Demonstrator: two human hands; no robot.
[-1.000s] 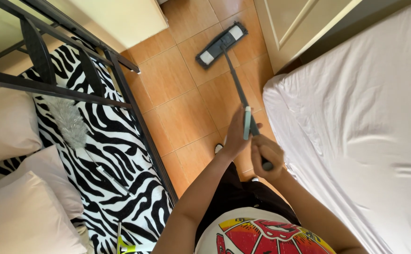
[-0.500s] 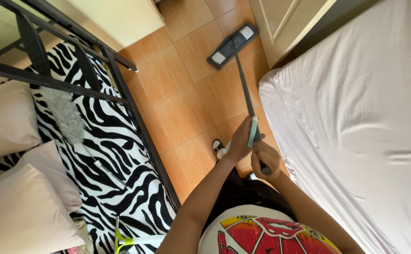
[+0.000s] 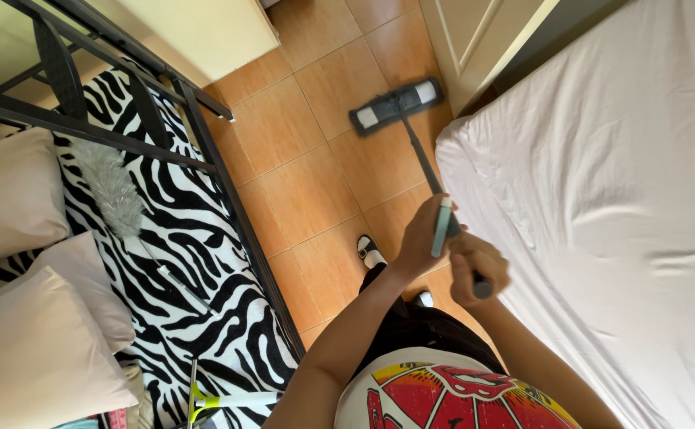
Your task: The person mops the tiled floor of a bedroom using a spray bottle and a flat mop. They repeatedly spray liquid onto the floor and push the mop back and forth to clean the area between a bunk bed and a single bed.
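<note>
1. The person's left hand (image 3: 420, 238) is closed around the grey grip of a flat floor mop with a dark metal pole (image 3: 420, 159); the fingers wrap the handle from the side.
2. The right hand (image 3: 477, 264) sits just behind and below the left, fisted tightly on the black end of the same pole.
3. The mop's rectangular dark pad with pale ends (image 3: 396, 106) lies flat on the orange tiled floor (image 3: 307, 183), well ahead of both hands.
4. Right of the hands runs a bed with a white wrinkled sheet (image 3: 617, 199).
5. Left of the hands stands a black metal-framed bed with a zebra-striped cover (image 3: 204, 278), holding cream pillows (image 3: 21, 349) and a grey fluffy duster (image 3: 113, 191).
6. A white-and-black shoe (image 3: 371, 251) shows on the tiles just beneath the left wrist.
</note>
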